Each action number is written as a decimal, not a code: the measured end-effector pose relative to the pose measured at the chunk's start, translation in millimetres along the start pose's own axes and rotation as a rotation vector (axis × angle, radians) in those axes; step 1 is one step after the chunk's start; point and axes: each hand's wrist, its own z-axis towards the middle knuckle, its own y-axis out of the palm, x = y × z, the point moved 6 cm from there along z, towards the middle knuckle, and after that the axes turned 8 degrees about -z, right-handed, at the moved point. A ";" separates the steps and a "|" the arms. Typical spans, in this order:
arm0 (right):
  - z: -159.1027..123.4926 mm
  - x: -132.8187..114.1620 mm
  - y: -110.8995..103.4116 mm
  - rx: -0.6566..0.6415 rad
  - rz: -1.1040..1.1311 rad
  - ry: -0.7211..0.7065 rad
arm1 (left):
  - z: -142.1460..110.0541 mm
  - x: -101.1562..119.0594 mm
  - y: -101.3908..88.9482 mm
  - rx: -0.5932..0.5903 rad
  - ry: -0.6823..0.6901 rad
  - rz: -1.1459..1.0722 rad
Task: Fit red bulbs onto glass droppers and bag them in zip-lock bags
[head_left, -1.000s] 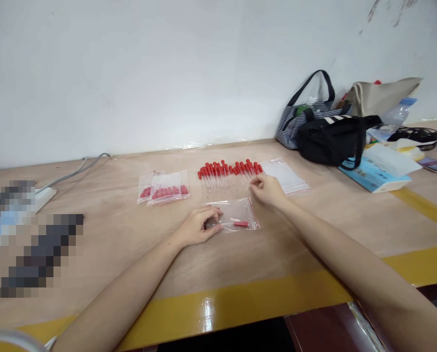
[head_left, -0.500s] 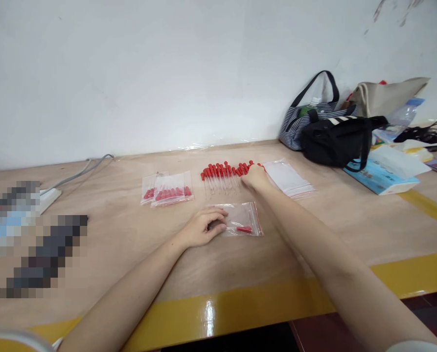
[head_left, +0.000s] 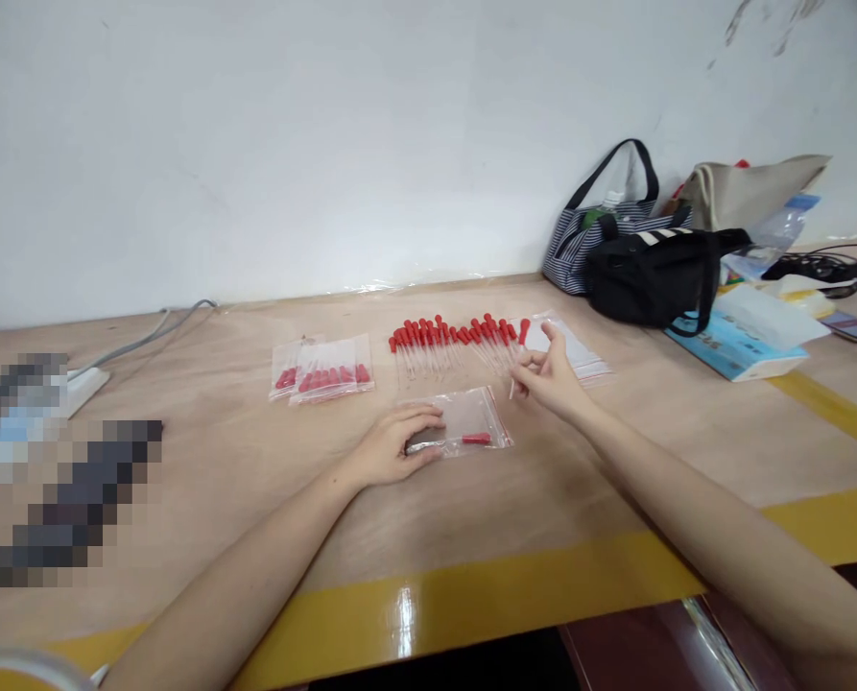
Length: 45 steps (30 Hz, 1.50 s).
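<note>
My right hand (head_left: 547, 379) pinches a dropper with a red rubber bulb (head_left: 524, 331) and a clear glass tube, held tilted above the table. My left hand (head_left: 397, 443) rests at the left end of a clear zip bag (head_left: 464, 417), thumb and fingers apart and touching it. A dropper with a red bulb (head_left: 476, 439) lies inside that bag; its tube is hard to make out. Behind it lie two clusters of red-bulbed droppers (head_left: 424, 336), side by side. To the left are filled zip bags (head_left: 333, 369) with several red bulbs showing.
A stack of flat zip bags (head_left: 579, 350) lies behind my right hand. Farther right are a striped bag (head_left: 568, 254), a black pouch (head_left: 644, 283), a blue tissue pack (head_left: 741, 345) and cables (head_left: 817, 264). A grey cable (head_left: 158, 336) runs at left; yellow tape (head_left: 471, 585) lines the front edge.
My right hand has drawn back toward me and to the right from the dropper cluster, with one dropper now in its fingers. My left hand stays on the bag.
</note>
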 end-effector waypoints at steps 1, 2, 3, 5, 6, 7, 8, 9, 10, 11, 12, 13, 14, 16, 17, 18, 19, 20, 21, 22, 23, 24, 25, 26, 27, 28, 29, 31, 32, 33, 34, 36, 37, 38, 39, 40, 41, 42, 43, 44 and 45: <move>-8.7 3.5 -0.3 -0.015 0.056 0.038 | 0.2 -0.5 0.2 -0.002 -0.005 0.013; -15.4 6.6 -0.3 -0.018 0.098 0.071 | 0.4 -1.2 0.2 -0.007 -0.012 0.024; -19.8 9.1 -0.1 -0.011 0.128 0.094 | 0.6 -1.8 0.3 -0.014 -0.017 0.032; -22.3 13.0 0.8 0.022 0.164 0.105 | 0.8 -2.8 0.4 -0.028 -0.021 0.044; -21.3 15.0 1.3 0.046 0.173 0.103 | 0.8 -3.1 0.5 -0.034 -0.019 0.048; -19.7 17.1 2.3 0.066 0.181 0.103 | 0.8 -3.3 0.7 -0.038 -0.015 0.053; -17.8 19.5 3.8 0.082 0.189 0.107 | 0.7 -3.4 0.9 -0.043 -0.011 0.058; -16.1 21.9 5.7 0.094 0.200 0.113 | 0.6 -3.5 1.3 -0.046 -0.009 0.062; -14.9 24.1 8.0 0.099 0.211 0.121 | 0.5 -3.6 1.6 -0.049 -0.008 0.064; -14.4 25.8 10.7 0.097 0.223 0.130 | 0.4 -3.5 1.9 -0.050 -0.007 0.064; -14.6 27.1 13.3 0.091 0.236 0.139 | 0.3 -3.3 2.1 -0.051 -0.006 0.064; -15.5 28.1 15.4 0.089 0.249 0.150 | 0.2 -3.1 2.2 -0.050 -0.008 0.063; -16.9 28.8 17.2 0.084 0.262 0.162 | 0.0 -2.9 2.2 -0.048 -0.012 0.060; -20.8 29.7 19.3 0.057 0.281 0.188 | -0.4 -3.0 2.0 -0.045 -0.027 0.057; -22.8 30.0 19.1 0.039 0.284 0.196 | -0.6 -3.2 2.0 -0.046 -0.035 0.055; -24.5 30.2 18.3 0.014 0.277 0.199 | -0.7 -3.5 2.0 -0.048 -0.041 0.054; -25.9 30.5 16.8 -0.020 0.254 0.199 | -0.9 -3.8 1.9 -0.050 -0.046 0.053; -26.8 30.8 14.8 -0.060 0.210 0.191 | -0.9 -4.0 1.9 -0.051 -0.049 0.052; -27.0 30.7 12.1 -0.099 0.140 0.170 | -0.9 -4.1 1.7 -0.052 -0.050 0.051; -26.6 29.8 8.9 -0.131 0.044 0.127 | -0.8 -4.1 1.6 -0.052 -0.050 0.051; -25.7 27.8 5.8 -0.155 -0.076 0.064 | -0.6 -4.1 1.5 -0.052 -0.052 0.051; -24.7 24.9 3.3 -0.165 -0.205 -0.016 | -0.4 -3.9 1.4 -0.053 -0.053 0.052; -23.9 21.6 2.2 -0.168 -0.327 -0.099 | -0.1 -3.6 1.2 -0.051 -0.055 0.052; -23.5 18.3 2.8 -0.168 -0.427 -0.177 | 0.1 -3.2 1.2 -0.050 -0.057 0.053; -23.5 15.5 4.9 -0.169 -0.497 -0.239 | 0.3 -2.8 1.3 -0.050 -0.059 0.053; -24.0 13.3 8.7 -0.179 -0.528 -0.289 | 0.5 -2.4 1.3 -0.050 -0.059 0.053; -25.0 11.3 13.4 -0.197 -0.526 -0.330 | 0.6 -2.1 1.5 -0.050 -0.058 0.054; -28.3 7.0 23.0 -0.238 -0.469 -0.406 | 0.7 -2.0 1.9 -0.052 -0.055 0.058; -30.5 4.9 27.3 -0.268 -0.442 -0.446 | 0.7 -2.1 2.1 -0.052 -0.053 0.059; -32.5 3.1 30.8 -0.304 -0.427 -0.484 | 0.6 -2.3 2.2 -0.052 -0.051 0.060; -33.7 1.8 32.7 -0.339 -0.423 -0.513 | 0.5 -2.5 2.4 -0.052 -0.047 0.060; -31.0 1.0 30.6 -0.370 -0.443 -0.520 | 0.4 -3.0 2.6 -0.055 -0.040 0.059; -26.1 1.8 26.3 -0.351 -0.464 -0.483 | 0.3 -3.1 2.6 -0.056 -0.038 0.058; -19.0 3.1 20.4 -0.304 -0.494 -0.418 | 0.2 -3.3 2.5 -0.057 -0.038 0.055; -10.9 4.0 14.0 -0.239 -0.535 -0.346 | 0.2 -3.3 2.3 -0.058 -0.038 0.050; -2.8 3.7 8.9 -0.175 -0.587 -0.287 | 0.2 -3.2 2.0 -0.058 -0.038 0.043; 4.9 1.4 6.2 -0.120 -0.644 -0.254 | 0.1 -3.1 1.6 -0.060 -0.040 0.034; 12.1 -2.7 6.8 -0.079 -0.702 -0.251 | 0.2 -2.9 1.0 -0.058 -0.043 0.024; 18.6 -8.4 11.0 -0.061 -0.757 -0.277 | 0.2 -2.8 0.4 -0.058 -0.048 0.014; 24.8 -14.1 17.6 -0.053 -0.805 -0.307 | 0.2 -2.7 -0.1 -0.058 -0.051 0.006; 30.6 -19.1 25.4 -0.051 -0.855 -0.327 | 0.2 -2.7 -0.5 -0.060 -0.055 0.000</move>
